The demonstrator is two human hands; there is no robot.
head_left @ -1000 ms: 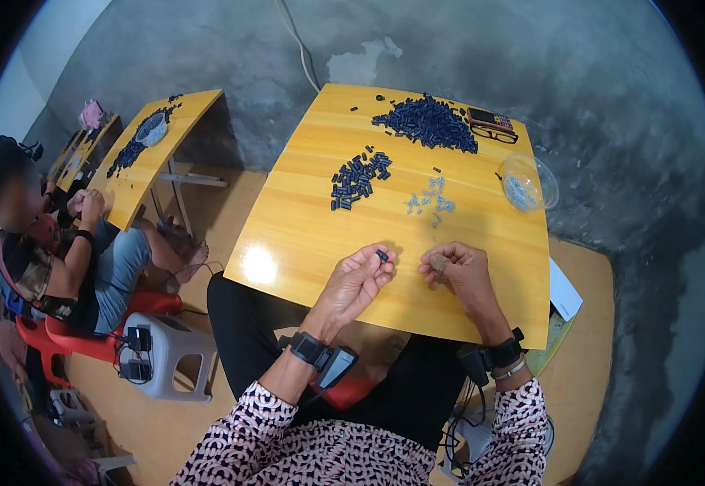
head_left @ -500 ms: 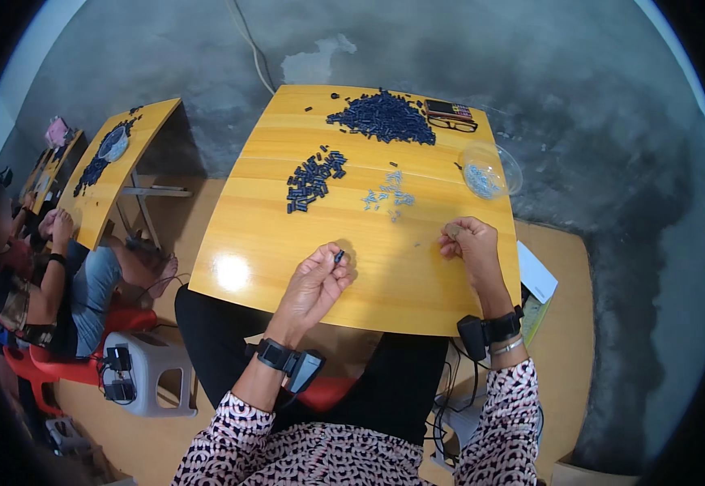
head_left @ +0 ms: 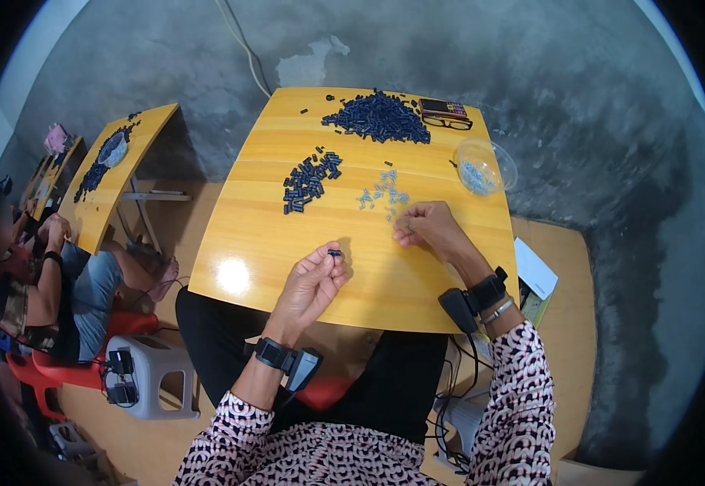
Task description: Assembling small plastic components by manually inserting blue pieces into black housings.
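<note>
My left hand (head_left: 314, 281) is above the near part of the yellow table (head_left: 247, 227), pinching a small dark cylindrical piece (head_left: 335, 253) between thumb and fingers. To its right and farther off, my right hand (head_left: 431, 227) has its thumb and fingertips pressed together; whatever is between them is too small to make out. Just beyond those fingertips lie several scattered tiny silvery pieces (head_left: 385, 193). A loose cluster of dark cylindrical pieces (head_left: 310, 182) lies farther off to the left of them.
At the table's far side is a large heap of dark pieces (head_left: 378, 116), beside a phone (head_left: 442, 107) and eyeglasses (head_left: 447, 123). A clear round tub (head_left: 482, 168) holding silvery pieces stands near the right edge. Leftward, another person (head_left: 36, 283) sits at a second table (head_left: 146, 134).
My right hand has moved left and slightly away from me, up to the silvery pieces. The dark piece in my left hand has turned from upright to more level.
</note>
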